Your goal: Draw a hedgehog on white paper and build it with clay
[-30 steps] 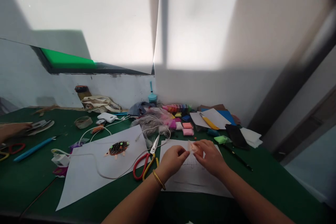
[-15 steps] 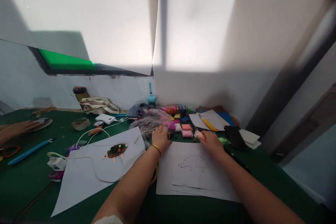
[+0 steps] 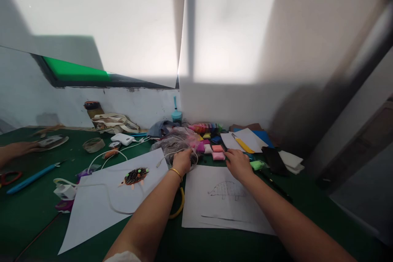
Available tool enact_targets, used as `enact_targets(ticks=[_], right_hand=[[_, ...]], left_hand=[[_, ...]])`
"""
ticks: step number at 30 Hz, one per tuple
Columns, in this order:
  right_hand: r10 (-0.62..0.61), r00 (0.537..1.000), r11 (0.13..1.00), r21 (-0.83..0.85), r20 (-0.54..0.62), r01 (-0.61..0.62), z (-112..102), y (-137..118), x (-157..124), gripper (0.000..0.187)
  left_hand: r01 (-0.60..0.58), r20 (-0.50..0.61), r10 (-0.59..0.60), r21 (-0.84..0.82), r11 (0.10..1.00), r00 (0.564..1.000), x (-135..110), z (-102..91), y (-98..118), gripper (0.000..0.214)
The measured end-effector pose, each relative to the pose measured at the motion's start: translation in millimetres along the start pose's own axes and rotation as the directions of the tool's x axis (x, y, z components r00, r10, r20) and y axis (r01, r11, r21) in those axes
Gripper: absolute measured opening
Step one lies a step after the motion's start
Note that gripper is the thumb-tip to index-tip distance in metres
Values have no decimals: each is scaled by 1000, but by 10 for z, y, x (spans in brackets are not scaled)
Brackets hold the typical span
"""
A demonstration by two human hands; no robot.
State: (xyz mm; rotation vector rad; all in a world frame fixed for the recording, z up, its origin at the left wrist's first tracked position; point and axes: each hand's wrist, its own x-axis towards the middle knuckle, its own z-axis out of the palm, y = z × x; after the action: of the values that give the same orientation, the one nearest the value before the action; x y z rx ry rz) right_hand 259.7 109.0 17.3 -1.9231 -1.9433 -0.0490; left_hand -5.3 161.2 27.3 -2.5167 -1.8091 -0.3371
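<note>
My left hand is closed at the crumpled clear plastic bag, beside a loop of white cable. What its fingers hold, if anything, is hidden. My right hand lies over the upper right edge of the drawing paper, fingers stretched toward a pink clay packet. No object shows in it. On the paper is a pencil outline of a hedgehog. Behind the hands sit an orange-pink packet, a white packet and a magenta packet.
At left lies a sheet with a finished-looking clay hedgehog, crossed by a white charger cable. Another person's hand is at the far left, near a blue pen-like tool. A yellow cutter and bright green clay lie at right.
My left hand has drawn slightly left and its fingers have closed. The pale lump seen in my right hand is out of sight, and that hand has shifted left toward the pink packet.
</note>
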Motion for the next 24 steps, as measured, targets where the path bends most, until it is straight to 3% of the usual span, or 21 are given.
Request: enact_targets(ticks=[2, 5, 10, 15, 20, 24], right_hand=[[14, 999, 999, 37, 39, -15, -20, 59, 42, 33], [93, 991, 990, 100, 98, -103, -62, 288, 24, 32], [188, 971, 954, 208, 150, -217, -54, 606, -298, 32], [229, 964, 916, 306, 134, -260, 80, 640, -554, 36], [273, 956, 891, 348, 107, -293, 153, 641, -605, 36], [279, 956, 886, 359, 95, -294, 161, 646, -629, 33]], left_hand=[[-33, -21, 33, 3, 999, 999, -16, 4, 26, 55], [-86, -30, 86, 12, 996, 996, -51, -7, 40, 51], [-118, -33, 119, 23, 993, 992, -52, -24, 99, 38], [-134, -74, 136, 29, 991, 988, 15, 3, 245, 44], [-101, -84, 100, -7, 995, 991, 98, 28, 355, 27], [-136, -125, 122, -106, 985, 985, 108, -21, 454, 27]])
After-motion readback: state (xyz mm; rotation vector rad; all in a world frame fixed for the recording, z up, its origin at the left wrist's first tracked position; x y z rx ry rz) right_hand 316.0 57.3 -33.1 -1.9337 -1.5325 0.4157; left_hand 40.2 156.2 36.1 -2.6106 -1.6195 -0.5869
